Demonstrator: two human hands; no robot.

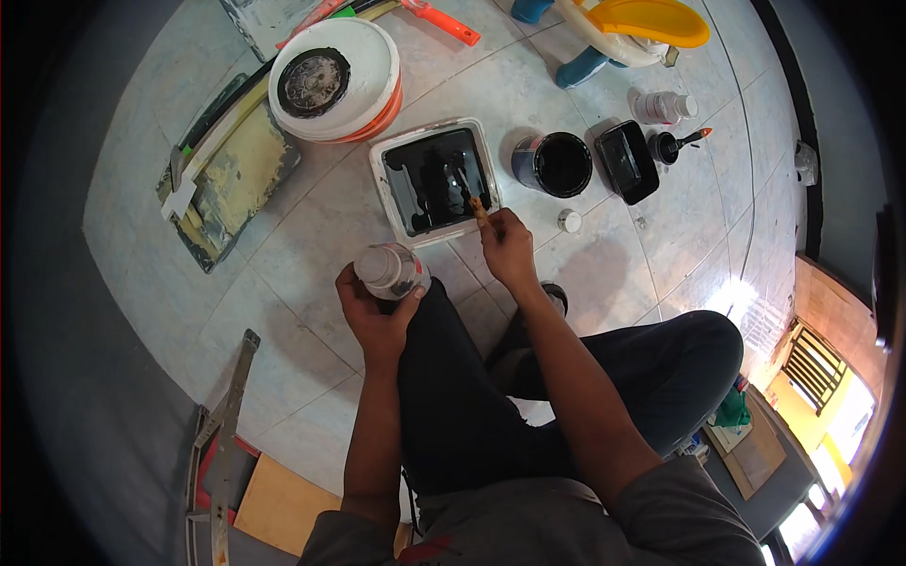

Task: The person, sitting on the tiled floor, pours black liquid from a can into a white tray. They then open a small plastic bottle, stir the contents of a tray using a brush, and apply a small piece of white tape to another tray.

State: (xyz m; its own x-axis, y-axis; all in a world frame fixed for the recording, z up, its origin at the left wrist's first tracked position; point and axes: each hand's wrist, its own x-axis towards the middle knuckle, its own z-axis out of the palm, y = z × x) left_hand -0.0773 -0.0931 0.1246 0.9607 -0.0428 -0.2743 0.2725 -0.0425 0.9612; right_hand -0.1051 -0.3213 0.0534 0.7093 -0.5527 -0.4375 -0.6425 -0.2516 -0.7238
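Two closed grips: left hand (379,325) on a plastic bottle (408,274), near-left of the white tray (381,179); right hand (508,250) on a tan-handled tool (478,208) over its black paint (429,179), where slow strokes should limit splashing.

One view, head-worn: I clock it as the left of a side-by-side fisheye pair, on the person's head. Faces steeply down, over the dark trousers (453,396), at the tiled floor (595,292). Close on the left hand (376,325) and right hand (508,247), both near mid-frame; forearms enter low. Floor tray (391,193) sits just beyond. Very wide: grey wall (94,321) and slatted vent (813,366) bend toward rim.
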